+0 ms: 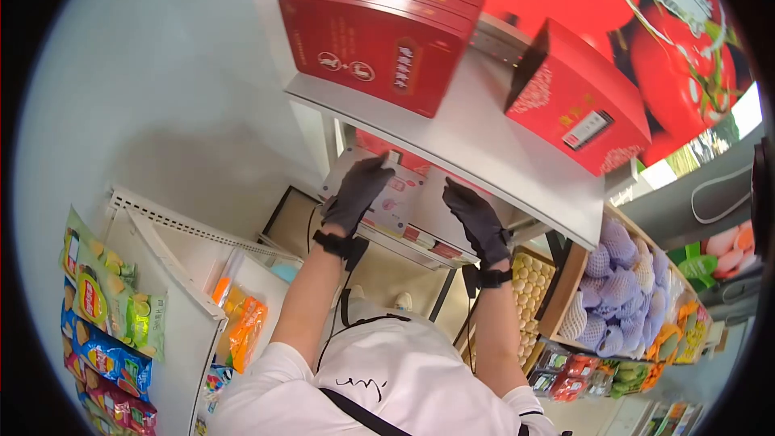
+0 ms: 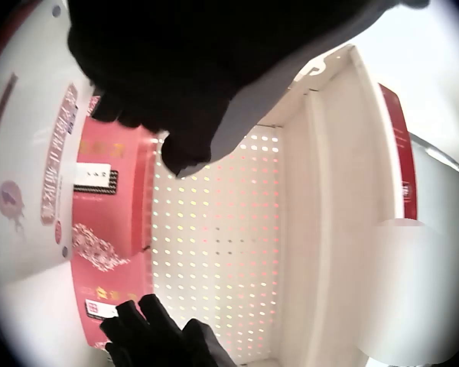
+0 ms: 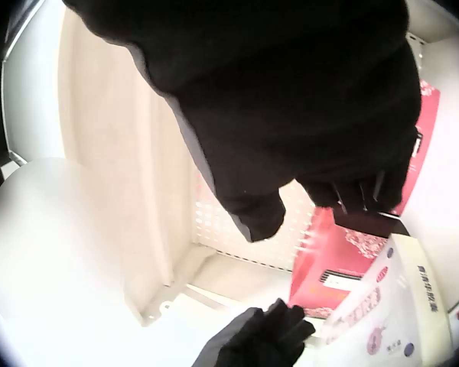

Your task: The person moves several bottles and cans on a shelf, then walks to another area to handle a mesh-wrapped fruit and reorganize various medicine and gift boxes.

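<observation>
Both hands wear dark gloves and reach in below the upper shelf. My left hand (image 1: 357,194) is over a pale box (image 1: 395,200) with pink print, its fingertips close to the box's far part. My right hand (image 1: 478,222) hangs to the right, fingers extended and nothing between them. In the right wrist view the pale box (image 3: 375,321) stands in front of red boxes (image 3: 329,267) with white labels. Red boxes (image 2: 111,199) also show in the left wrist view, beside the perforated back panel (image 2: 214,245). The left hand's fingertips are partly hidden in the head view.
Overhead, the grey shelf (image 1: 476,97) carries a stack of red boxes (image 1: 371,40) and a single red box (image 1: 577,105). At left stands a white rack (image 1: 173,291) with snack bags (image 1: 113,363). Fruit in foam nets (image 1: 622,282) fills a wooden crate at right.
</observation>
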A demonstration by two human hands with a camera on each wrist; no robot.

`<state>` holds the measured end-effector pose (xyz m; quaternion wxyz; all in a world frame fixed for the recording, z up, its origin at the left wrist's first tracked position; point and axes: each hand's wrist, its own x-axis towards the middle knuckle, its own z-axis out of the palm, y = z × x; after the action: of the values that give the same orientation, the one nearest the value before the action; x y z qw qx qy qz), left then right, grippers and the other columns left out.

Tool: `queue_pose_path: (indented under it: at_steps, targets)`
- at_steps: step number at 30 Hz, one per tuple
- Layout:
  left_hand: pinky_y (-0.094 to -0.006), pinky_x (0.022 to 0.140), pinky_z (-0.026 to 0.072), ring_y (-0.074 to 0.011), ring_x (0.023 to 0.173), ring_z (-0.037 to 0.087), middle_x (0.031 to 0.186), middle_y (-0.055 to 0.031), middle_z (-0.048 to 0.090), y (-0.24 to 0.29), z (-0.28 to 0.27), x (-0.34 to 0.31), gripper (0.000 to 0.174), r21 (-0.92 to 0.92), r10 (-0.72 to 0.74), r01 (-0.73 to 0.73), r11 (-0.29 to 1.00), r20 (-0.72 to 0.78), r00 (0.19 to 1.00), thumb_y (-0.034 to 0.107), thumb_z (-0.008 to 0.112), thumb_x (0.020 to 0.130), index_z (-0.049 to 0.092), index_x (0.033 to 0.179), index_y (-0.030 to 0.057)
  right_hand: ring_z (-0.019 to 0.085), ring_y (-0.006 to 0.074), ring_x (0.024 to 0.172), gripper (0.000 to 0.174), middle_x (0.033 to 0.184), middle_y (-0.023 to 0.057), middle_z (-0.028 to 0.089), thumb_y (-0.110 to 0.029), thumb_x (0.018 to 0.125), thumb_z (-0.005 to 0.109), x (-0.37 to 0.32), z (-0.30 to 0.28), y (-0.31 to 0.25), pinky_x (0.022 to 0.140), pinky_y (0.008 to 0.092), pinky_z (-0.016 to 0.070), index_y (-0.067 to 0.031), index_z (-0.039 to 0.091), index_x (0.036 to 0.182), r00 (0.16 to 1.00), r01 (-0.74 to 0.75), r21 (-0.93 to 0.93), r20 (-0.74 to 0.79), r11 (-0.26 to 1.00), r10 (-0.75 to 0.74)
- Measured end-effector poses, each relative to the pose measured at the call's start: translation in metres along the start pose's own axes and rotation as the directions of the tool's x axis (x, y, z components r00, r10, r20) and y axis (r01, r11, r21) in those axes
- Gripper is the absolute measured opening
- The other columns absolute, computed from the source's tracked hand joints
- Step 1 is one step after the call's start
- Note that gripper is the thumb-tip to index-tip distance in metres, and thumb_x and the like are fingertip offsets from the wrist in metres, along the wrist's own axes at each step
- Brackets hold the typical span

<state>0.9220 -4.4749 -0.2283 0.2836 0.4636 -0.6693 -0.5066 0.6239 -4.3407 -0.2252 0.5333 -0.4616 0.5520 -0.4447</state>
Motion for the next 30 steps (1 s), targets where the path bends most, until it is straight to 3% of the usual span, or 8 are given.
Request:
queue_pose_path:
  at_steps: [2, 5, 6, 9, 14, 19, 21, 30]
  targets:
    - [-0.0357, 0.100, 0.0598, -0.0193, 0.108, 0.079, 0.125, -0.0104, 0.086, -0.017, -0.011, 0.023, 0.039, 0.054, -0.050, 0.063, 0.997, -0.216, 0.975, 0.027, 0.071, 0.117, 0.083, 0.149, 0.0099, 0.076, 0.0223, 0.134, 0.056, 0.153, 0.0095, 0.080, -0.025, 0.116, 0.077, 0.039, 0.005, 0.035, 0.118, 0.0377, 0.0573, -0.0018, 0.067, 0.166, 0.976, -0.018, -0.099, -0.216, 0.995, -0.004]
    - [-0.0370, 0.105, 0.0590, -0.0213, 0.119, 0.077, 0.137, -0.0112, 0.083, 0.017, -0.037, 0.037, 0.050, 0.089, -0.173, 0.215, 0.972, -0.341, 0.924, 0.032, 0.074, 0.115, 0.074, 0.156, 0.0033, 0.075, 0.0278, 0.136, 0.052, 0.152, 0.0124, 0.080, -0.022, 0.118, 0.072, 0.069, 0.020, 0.045, 0.119, 0.0410, 0.0572, -0.0048, 0.066, 0.167, 0.964, 0.107, -0.321, -0.198, 0.941, -0.178]
    - [-0.0370, 0.105, 0.0590, -0.0213, 0.119, 0.077, 0.137, -0.0112, 0.083, -0.020, -0.034, 0.053, 0.050, 0.080, -0.178, 0.218, 0.973, -0.346, 0.921, 0.032, 0.074, 0.115, 0.074, 0.156, 0.0033, 0.074, 0.0305, 0.137, 0.051, 0.151, 0.0138, 0.079, -0.020, 0.119, 0.070, 0.080, 0.019, 0.053, 0.120, 0.0426, 0.0571, -0.0063, 0.065, 0.168, 0.946, 0.172, -0.425, -0.180, 0.889, -0.269]
    - [-0.0491, 0.100, 0.0630, -0.0396, 0.118, 0.085, 0.121, -0.0244, 0.087, -0.110, -0.021, 0.123, 0.063, -0.231, 0.021, -0.152, 0.961, -0.487, 0.873, 0.046, 0.075, 0.109, 0.072, 0.156, 0.0049, 0.072, 0.0355, 0.140, 0.046, 0.150, 0.0177, 0.078, -0.018, 0.121, 0.065, 0.116, 0.011, 0.115, 0.121, 0.0457, 0.0561, -0.0084, 0.067, 0.166, 0.922, 0.148, -0.606, -0.202, 0.781, -0.331]
    - [-0.0404, 0.117, 0.0553, -0.0264, 0.140, 0.068, 0.158, -0.0163, 0.070, -0.085, -0.027, 0.114, 0.068, -0.056, 0.169, -0.210, 0.976, -0.414, 0.895, 0.035, 0.075, 0.114, 0.053, 0.170, 0.0023, 0.070, 0.0392, 0.143, 0.041, 0.150, 0.0225, 0.076, -0.013, 0.122, 0.057, 0.134, 0.003, 0.142, 0.122, 0.0494, 0.0544, -0.0122, 0.070, 0.161, 0.918, 0.119, -0.792, -0.142, 0.599, -0.371]
    - [-0.0460, 0.110, 0.0595, -0.0363, 0.134, 0.075, 0.146, -0.0253, 0.077, -0.059, -0.024, 0.096, 0.056, -0.182, 0.083, -0.181, 0.967, -0.444, 0.892, 0.038, 0.070, 0.115, 0.065, 0.160, 0.0041, 0.070, 0.0392, 0.143, 0.038, 0.149, 0.0210, 0.077, -0.020, 0.123, 0.062, 0.126, 0.017, 0.125, 0.122, 0.0512, 0.0534, -0.0085, 0.071, 0.157, 0.941, 0.040, -0.744, -0.197, 0.667, -0.276]
    - [-0.0482, 0.107, 0.0611, -0.0402, 0.132, 0.078, 0.142, -0.0289, 0.080, -0.051, -0.028, 0.091, 0.053, -0.223, 0.049, -0.164, 0.961, -0.448, 0.893, 0.040, 0.068, 0.116, 0.070, 0.155, 0.0049, 0.070, 0.0388, 0.141, 0.038, 0.148, 0.0201, 0.077, -0.023, 0.122, 0.065, 0.119, 0.031, 0.102, 0.122, 0.0515, 0.0532, -0.0065, 0.071, 0.156, 0.924, 0.104, -0.558, -0.251, 0.823, -0.287]
    - [-0.0429, 0.106, 0.0600, -0.0300, 0.123, 0.080, 0.136, -0.0186, 0.084, -0.007, -0.042, 0.068, 0.052, -0.342, -0.182, 0.028, 0.939, -0.426, 0.886, 0.037, 0.072, 0.115, 0.072, 0.155, 0.0044, 0.074, 0.0358, 0.133, 0.036, 0.144, 0.0161, 0.080, -0.024, 0.119, 0.075, 0.104, 0.057, 0.064, 0.118, 0.0494, 0.0554, -0.0027, 0.075, 0.148, 0.870, 0.236, -0.486, -0.280, 0.841, -0.406]
